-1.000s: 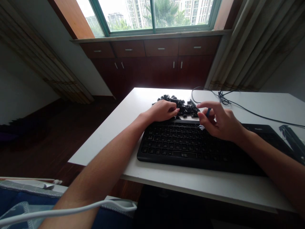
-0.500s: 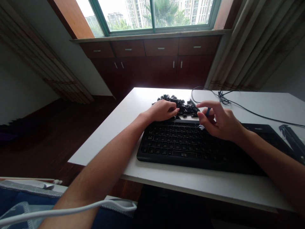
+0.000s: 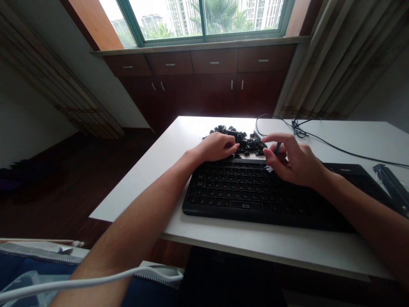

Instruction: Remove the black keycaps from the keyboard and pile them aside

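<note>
A black keyboard (image 3: pixel 236 187) with its keycaps off lies on the white table, its rows of bare key sockets showing. Behind it is a heap of loose black keycaps (image 3: pixel 252 147). My left hand (image 3: pixel 220 146) rests at the keyboard's upper left edge, beside the heap, with its fingers curled in; whatever they may hold is hidden. Over the keyboard's upper middle, my right hand (image 3: pixel 292 162) pinches a thin blue stick (image 3: pixel 277 148). A white end (image 3: pixel 269 169) shows below the fingers, close to the sockets.
A black cable (image 3: pixel 338 147) runs along the back right of the white table (image 3: pixel 137 187). Some dark pieces in clear plastic (image 3: pixel 391 187) lie at the right. A white cord (image 3: pixel 96 282) crosses the lower left, in front of my forearm. Drawers and a window stand behind.
The view has shifted very slightly. Both hands keep almost the same pose and place over the keyboard.
</note>
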The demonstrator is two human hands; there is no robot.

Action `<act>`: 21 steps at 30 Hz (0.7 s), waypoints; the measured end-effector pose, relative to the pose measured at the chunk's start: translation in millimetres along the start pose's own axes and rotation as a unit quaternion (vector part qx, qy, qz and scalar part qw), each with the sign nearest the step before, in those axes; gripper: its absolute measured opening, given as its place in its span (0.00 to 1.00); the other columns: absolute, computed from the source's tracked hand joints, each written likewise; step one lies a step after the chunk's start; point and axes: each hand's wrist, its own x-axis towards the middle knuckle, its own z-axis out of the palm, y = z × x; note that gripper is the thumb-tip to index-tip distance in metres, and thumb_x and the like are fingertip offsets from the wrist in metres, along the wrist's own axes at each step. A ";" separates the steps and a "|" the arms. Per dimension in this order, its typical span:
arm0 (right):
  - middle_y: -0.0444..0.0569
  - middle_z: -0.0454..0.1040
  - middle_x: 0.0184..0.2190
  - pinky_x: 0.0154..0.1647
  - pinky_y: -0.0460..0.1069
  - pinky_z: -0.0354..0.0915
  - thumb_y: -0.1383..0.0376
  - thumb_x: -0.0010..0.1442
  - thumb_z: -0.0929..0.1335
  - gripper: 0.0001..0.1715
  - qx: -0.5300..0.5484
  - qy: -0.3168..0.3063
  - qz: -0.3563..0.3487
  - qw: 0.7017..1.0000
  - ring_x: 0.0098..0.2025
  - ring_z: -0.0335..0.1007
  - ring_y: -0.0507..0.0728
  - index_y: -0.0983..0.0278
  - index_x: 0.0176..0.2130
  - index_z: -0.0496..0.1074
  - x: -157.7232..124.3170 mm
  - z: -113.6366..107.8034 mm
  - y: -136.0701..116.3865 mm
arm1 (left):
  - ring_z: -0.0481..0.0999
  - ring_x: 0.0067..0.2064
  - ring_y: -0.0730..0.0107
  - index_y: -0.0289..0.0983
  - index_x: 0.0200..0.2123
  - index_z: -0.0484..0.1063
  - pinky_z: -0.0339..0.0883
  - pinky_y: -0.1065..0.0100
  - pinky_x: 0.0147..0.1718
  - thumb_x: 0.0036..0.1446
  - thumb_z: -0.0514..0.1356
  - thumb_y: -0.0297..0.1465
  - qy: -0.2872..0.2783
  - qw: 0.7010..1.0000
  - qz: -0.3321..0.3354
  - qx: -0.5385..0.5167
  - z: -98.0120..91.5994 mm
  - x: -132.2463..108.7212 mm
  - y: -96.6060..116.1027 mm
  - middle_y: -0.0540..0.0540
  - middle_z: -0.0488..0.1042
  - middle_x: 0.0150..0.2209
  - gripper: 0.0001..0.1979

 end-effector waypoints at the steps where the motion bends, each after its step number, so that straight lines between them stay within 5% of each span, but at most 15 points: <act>1: 0.39 0.72 0.25 0.19 0.45 0.56 0.65 0.68 0.67 0.22 0.000 -0.002 0.002 1.000 0.17 0.59 0.46 0.61 0.59 0.62 0.0 -0.1 -0.1 | 0.62 0.23 0.76 0.37 0.27 0.69 0.55 0.67 0.27 0.67 0.55 0.41 0.001 1.000 0.001 -0.001 0.0 0.1 -0.2 0.50 0.70 0.22 0.19; 21: 0.38 0.70 0.28 0.20 0.45 0.59 0.64 0.67 0.67 0.27 0.011 -0.032 0.049 0.998 0.19 0.61 0.46 0.59 0.62 0.58 2.2 -1.3 -2.1 | 0.61 0.23 0.76 0.37 0.26 0.69 0.54 0.67 0.27 0.67 0.55 0.40 0.001 1.000 0.002 -0.001 -0.4 0.5 0.3 0.50 0.70 0.22 0.19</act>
